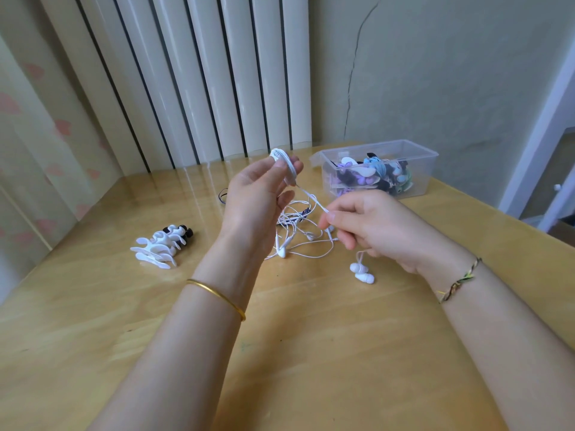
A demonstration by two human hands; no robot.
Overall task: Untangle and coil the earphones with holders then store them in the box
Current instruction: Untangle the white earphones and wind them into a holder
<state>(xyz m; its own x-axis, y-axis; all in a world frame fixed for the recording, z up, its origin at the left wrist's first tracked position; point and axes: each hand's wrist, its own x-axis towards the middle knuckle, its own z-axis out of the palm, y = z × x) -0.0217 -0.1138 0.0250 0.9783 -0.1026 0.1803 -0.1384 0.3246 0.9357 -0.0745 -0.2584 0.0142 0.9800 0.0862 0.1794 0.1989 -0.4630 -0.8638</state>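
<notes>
Biggest worry from here: the cord (312, 200) I'm feeding runs taut from the holder (283, 164) down to my right grip (376, 225). Below that grip it goes straight into the tangle (295, 234) on the table (311, 353). My guess is that if I pull more slack through without loosening that mess first, a loop cinches into a knot, or the whole pile lifts and drags along. There's a darker cord (298, 213) mixed in there too, so I could end up winding the wrong one in.

The other risk is the holder itself. My left grip (256, 197) only has it pinched between thumb and fingertips, so a hard tug from the right could twist it out or slide the wraps off the end.

The right grip is pinching the cord between thumb and forefinger, other fingers curled. A pair of white buds (361, 273) sits just below that grip with a short cord running up into it. I can't tell if they hang or rest on the table.

Looks-wise it's a thin white cord with several neat turns on the white holder, the rest loose and looped. The box (431, 157) is beyond the right grip, open, with colourful wound sets inside. The spare holders (155, 247) are well off to the outer side of the left grip.
</notes>
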